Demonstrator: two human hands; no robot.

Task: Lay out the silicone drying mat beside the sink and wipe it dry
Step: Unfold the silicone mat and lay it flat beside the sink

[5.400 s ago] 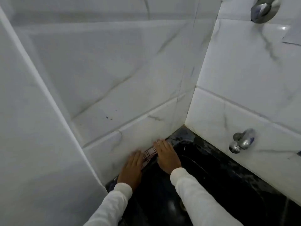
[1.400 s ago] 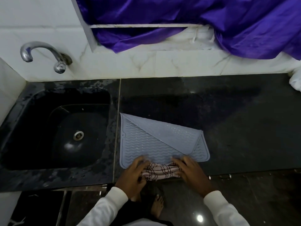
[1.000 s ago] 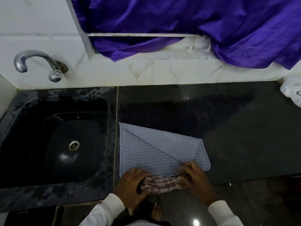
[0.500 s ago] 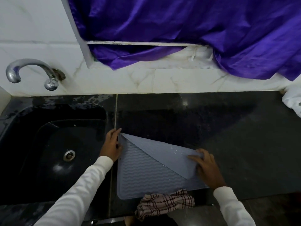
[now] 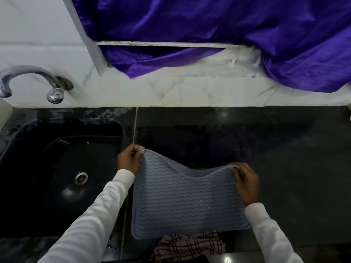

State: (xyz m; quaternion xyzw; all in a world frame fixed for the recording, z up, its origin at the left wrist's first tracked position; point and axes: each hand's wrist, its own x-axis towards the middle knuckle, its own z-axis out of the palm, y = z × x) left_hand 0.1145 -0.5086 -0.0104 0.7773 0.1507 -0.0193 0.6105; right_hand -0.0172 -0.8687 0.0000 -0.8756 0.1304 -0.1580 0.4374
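Grey wavy-ribbed mat (image 5: pixel 186 202) (far edge sagging)

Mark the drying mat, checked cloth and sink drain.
silicone drying mat (image 5: pixel 186 202), head view, ribbed middle.
checked cloth (image 5: pixel 190 245), head view, bunched centre.
sink drain (image 5: pixel 81 178), head view, metal ring.

Bare counter (image 5: pixel 266 149) lies beyond the mat (image 5: pixel 186 202); checked cloth (image 5: pixel 190 245) crowds its near edge.

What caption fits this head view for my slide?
Both hands, left and right, pinch the grey mat's far corners beside the sink.
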